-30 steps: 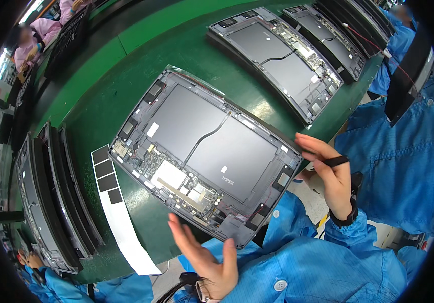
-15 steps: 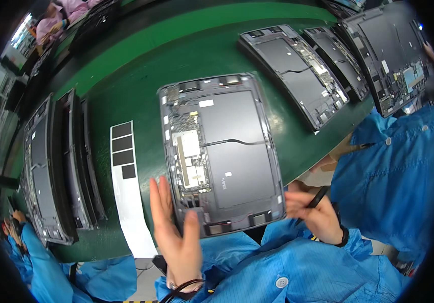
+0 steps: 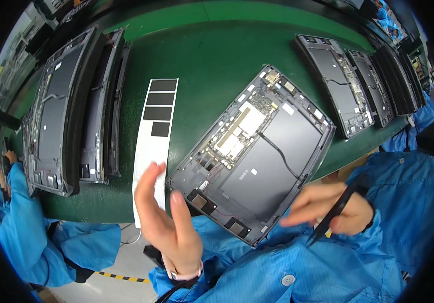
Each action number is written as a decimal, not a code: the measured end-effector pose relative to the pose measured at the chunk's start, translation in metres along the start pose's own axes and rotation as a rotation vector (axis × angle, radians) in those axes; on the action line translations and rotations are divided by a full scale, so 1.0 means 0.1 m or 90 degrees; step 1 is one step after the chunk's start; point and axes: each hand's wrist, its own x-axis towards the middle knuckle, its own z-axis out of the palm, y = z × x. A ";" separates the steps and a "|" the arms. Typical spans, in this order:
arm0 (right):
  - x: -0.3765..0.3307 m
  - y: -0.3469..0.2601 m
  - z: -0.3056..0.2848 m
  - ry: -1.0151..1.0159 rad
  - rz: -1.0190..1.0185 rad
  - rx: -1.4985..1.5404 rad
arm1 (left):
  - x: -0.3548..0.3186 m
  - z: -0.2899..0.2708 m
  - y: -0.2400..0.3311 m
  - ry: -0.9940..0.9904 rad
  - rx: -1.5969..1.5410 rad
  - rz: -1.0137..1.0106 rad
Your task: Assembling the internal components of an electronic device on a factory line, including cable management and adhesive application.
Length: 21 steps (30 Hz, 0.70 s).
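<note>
In the head view, the opened device (image 3: pixel 288 151) sits askew right of the white strip (image 3: pixel 151 151), its near corner apparently past the table (image 3: pixel 222 55) edge, so a nudge could tip it. The left hand (image 3: pixel 169 224), at the strip's near end, is spread and empty; well right of the strip, the right hand (image 3: pixel 323 202) clasps a black tool (image 3: pixel 334 215) that could snag the exposed cable (image 3: pixel 279 151).

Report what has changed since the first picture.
The open device housing has turned clockwise, more than the view itself; its circuit board swung from its lower-left side to its upper-left. No new grip or release is clear. The right hand still holds the slender black tool; the white sheet keeps four black patches.
</note>
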 end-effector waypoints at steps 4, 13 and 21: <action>0.48 -0.22 -0.11 0.015 0.072 0.073 | -0.53 -0.29 -0.01 -0.071 0.162 -0.009; 0.76 0.10 0.09 0.040 0.128 0.021 | -0.75 -0.26 0.08 -0.215 0.251 0.062; 0.74 0.24 0.12 0.058 0.038 -0.034 | -0.78 -0.23 0.05 -0.232 0.327 0.102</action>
